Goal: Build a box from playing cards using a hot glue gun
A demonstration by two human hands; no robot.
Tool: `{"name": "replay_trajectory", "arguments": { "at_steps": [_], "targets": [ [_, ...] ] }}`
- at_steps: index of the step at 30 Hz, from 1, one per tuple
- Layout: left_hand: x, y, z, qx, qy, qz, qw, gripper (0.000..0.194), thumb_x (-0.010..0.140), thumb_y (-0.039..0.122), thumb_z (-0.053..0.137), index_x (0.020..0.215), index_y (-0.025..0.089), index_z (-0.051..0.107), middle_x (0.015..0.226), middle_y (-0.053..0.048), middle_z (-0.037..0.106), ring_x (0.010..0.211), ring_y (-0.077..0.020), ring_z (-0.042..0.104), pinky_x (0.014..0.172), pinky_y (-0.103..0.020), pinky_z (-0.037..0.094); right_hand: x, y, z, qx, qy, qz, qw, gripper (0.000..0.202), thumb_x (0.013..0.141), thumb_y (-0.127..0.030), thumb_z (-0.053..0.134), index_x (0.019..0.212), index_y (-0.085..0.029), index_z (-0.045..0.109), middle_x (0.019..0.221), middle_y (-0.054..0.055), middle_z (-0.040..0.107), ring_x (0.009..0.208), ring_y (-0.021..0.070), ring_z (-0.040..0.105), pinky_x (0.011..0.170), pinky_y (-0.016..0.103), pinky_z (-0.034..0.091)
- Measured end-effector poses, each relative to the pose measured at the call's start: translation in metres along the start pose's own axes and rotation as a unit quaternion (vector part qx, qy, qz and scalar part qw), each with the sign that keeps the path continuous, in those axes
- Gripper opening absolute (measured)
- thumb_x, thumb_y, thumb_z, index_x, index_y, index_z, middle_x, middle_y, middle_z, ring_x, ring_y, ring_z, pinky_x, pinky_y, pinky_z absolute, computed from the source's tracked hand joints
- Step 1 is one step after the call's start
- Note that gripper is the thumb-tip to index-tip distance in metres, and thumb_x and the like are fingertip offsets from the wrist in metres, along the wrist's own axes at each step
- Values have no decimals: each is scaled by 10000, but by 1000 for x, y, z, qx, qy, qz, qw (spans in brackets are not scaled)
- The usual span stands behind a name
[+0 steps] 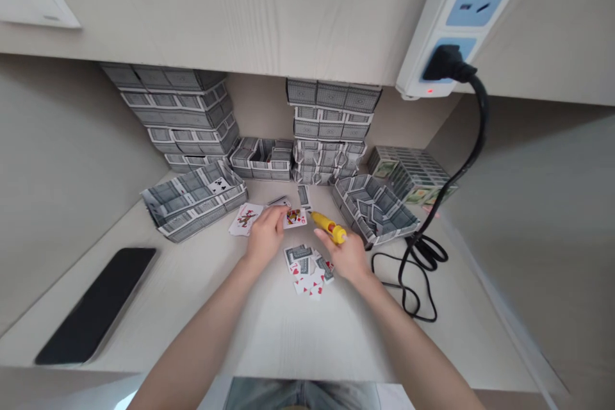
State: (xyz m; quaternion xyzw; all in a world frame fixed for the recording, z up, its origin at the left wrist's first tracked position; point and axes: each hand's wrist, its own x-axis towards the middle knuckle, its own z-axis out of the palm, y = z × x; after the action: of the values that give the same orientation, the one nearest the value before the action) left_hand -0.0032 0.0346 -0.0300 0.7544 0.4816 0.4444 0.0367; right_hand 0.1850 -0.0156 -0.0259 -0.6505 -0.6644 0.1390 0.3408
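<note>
My left hand [266, 230] pinches a face playing card [295, 218] by its left side, with the picture side up. In my right hand [348, 256] is a yellow glue gun [329, 227], its tip close to the card's right edge; I cannot tell whether they touch. A joker card [245, 219] tops a small pile left of my left hand. Between my forearms lies a loose heap of cut or folded card pieces [307, 272], some showing red hearts and diamonds. One card [303, 196] lies back-up just behind the held card.
Box-like trays built from cards stand at left [196, 202] and right [375, 208]. Stacked card boxes rise behind, at left [187, 109] and centre [331, 128]. A black phone [98, 304] lies front left. A black cable [475, 141] hangs from the power strip [461, 32] and coils at right.
</note>
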Motion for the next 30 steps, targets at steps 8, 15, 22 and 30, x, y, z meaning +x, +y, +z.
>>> {"name": "replay_trajectory", "arguments": {
  "at_steps": [8, 15, 22, 30],
  "targets": [
    [3, -5, -2, 15, 14, -19, 1000, 162, 841, 183, 435, 899, 185, 586, 873, -30, 653, 834, -146, 601, 767, -275, 462, 2, -2, -2, -178, -49, -9, 983, 238, 775, -325, 511, 948, -170, 456, 972, 93, 518, 709, 195, 567, 559, 284, 376],
    [6, -10, -7, 24, 43, -54, 997, 158, 832, 197, 449, 895, 190, 594, 864, -34, 656, 811, -159, 599, 747, -282, 458, 2, 2, 0, -164, -53, -85, 981, 410, 668, -159, 559, 1054, -151, 420, 1020, 118, 504, 968, 270, 452, 795, 360, 388],
    [6, -11, -6, 23, 43, -63, 997, 151, 823, 205, 464, 890, 192, 599, 865, -28, 659, 803, -157, 600, 741, -276, 455, 6, 7, -2, -96, -21, -127, 987, 381, 692, 4, 425, 1027, -158, 510, 1067, 107, 503, 1015, 248, 402, 865, 381, 368],
    [6, -7, -6, 20, 34, -58, 998, 148, 823, 211, 463, 886, 193, 596, 857, -31, 662, 800, -165, 602, 737, -283, 459, -8, -16, -3, -44, -145, -226, 962, 210, 781, -192, 545, 979, -225, 604, 960, 57, 567, 945, 224, 439, 823, 375, 351]
  ]
}}
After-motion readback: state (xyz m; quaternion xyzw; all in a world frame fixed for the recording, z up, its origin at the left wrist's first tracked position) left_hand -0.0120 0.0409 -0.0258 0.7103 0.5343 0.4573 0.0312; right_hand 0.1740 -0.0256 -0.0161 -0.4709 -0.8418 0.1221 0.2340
